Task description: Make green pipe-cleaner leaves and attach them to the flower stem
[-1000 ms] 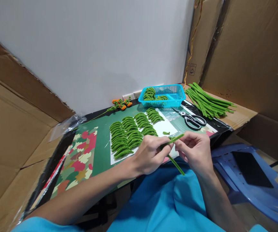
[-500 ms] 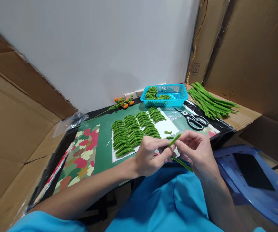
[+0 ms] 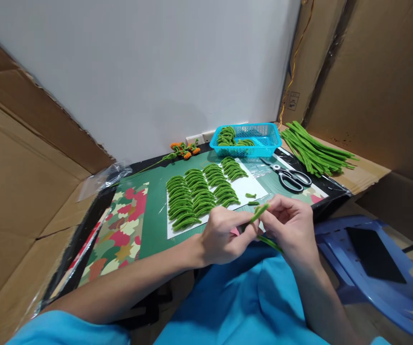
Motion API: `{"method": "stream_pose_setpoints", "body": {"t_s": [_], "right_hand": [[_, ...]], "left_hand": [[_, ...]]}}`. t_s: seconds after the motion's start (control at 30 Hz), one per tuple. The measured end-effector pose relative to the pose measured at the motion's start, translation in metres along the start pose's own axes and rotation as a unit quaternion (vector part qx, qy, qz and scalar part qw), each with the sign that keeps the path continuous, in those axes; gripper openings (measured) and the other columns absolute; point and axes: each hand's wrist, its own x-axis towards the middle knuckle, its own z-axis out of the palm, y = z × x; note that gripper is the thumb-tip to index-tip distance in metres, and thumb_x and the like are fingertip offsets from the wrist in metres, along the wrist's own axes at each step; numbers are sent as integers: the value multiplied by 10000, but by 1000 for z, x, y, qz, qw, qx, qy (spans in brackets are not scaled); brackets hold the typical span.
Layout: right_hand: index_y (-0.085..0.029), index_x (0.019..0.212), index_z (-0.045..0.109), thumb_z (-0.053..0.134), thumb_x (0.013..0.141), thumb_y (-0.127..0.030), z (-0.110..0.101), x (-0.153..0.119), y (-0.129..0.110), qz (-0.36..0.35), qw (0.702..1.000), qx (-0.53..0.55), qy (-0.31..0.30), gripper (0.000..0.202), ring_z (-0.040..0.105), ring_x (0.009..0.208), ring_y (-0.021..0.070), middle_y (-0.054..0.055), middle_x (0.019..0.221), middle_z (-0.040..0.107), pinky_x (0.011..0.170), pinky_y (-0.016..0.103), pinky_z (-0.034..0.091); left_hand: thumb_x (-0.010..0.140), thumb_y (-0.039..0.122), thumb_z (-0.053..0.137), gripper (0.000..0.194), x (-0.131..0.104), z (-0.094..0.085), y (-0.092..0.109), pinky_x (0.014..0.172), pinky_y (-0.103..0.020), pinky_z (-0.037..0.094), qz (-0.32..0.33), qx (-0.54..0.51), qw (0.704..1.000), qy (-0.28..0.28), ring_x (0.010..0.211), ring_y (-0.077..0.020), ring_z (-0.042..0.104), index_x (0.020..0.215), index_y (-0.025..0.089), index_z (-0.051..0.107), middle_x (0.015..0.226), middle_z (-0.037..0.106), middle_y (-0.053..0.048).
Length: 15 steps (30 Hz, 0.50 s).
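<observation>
Between my two hands is a green pipe cleaner (image 3: 259,213), bent over itself, with a straight tail slanting down to the right under my fingers. My left hand (image 3: 230,235) pinches it between thumb and forefinger. Close beside, my right hand (image 3: 289,220) is closed on the same stem near the bend, its fingertips partly hidden. Beyond my hands, rows of curved green pipe-cleaner pieces (image 3: 202,195) lie on a white sheet (image 3: 252,186). Two short green pieces (image 3: 250,195) sit apart at the sheet's right side.
A blue basket (image 3: 245,152) with more curved pieces stands by the wall. To its right are black-handled scissors (image 3: 291,178) and a pile of long green pipe cleaners (image 3: 316,151). Orange-and-green flowers (image 3: 185,151) lie behind the sheet. A blue plastic chair (image 3: 350,235) stands at right.
The upper end of the pipe cleaner has been bent over toward my right fingertips, and the lower tail shows less. Both hands stay nearly in place.
</observation>
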Motion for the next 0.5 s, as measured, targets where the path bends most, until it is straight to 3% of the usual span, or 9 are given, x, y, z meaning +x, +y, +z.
{"method": "stream_pose_setpoints", "body": {"t_s": [0.07, 0.13, 0.2, 0.33, 0.5], "right_hand": [[-197, 779, 718, 858, 842, -301, -11, 5, -2, 3, 999, -13, -44, 185, 668, 535, 137, 4, 670, 732, 446, 202, 512], [-203, 917, 771, 817, 899, -324, -21, 9, -4, -7, 997, -33, -73, 131, 671, 563, 141, 24, 740, 754, 443, 209, 507], [-212, 1018, 804, 797, 925, -327, -27, 12, -6, -27, 994, -43, -101, 148, 650, 552, 131, 38, 810, 765, 428, 220, 509], [-222, 1002, 842, 816, 913, -273, -30, 14, -5, -51, 987, -17, -152, 106, 672, 552, 137, 42, 835, 766, 439, 241, 559], [-234, 974, 860, 814, 912, -255, -33, 14, -5, -41, 982, 11, -186, 79, 713, 539, 164, 50, 814, 787, 420, 253, 589]], "left_hand": [[994, 257, 614, 261, 6, -2, 1, 473, -193, 531, -128, -137, 981, -37, 522, -141, 714, 799, 139, 740, 679, 762, -56], [976, 309, 668, 263, 12, -5, 3, 440, -215, 548, -244, -276, 928, -60, 536, -181, 741, 814, 115, 742, 724, 776, -86], [941, 326, 711, 260, 16, -8, 4, 395, -219, 532, -309, -366, 875, -76, 495, -189, 724, 818, 98, 738, 713, 773, -96], [879, 307, 742, 246, 17, -12, 2, 362, -205, 504, -352, -439, 820, -102, 422, -178, 681, 783, 81, 752, 621, 747, -98], [826, 233, 760, 170, 18, -13, 0, 307, -188, 447, -373, -457, 799, -122, 379, -167, 652, 755, 81, 783, 573, 720, -72]]}}
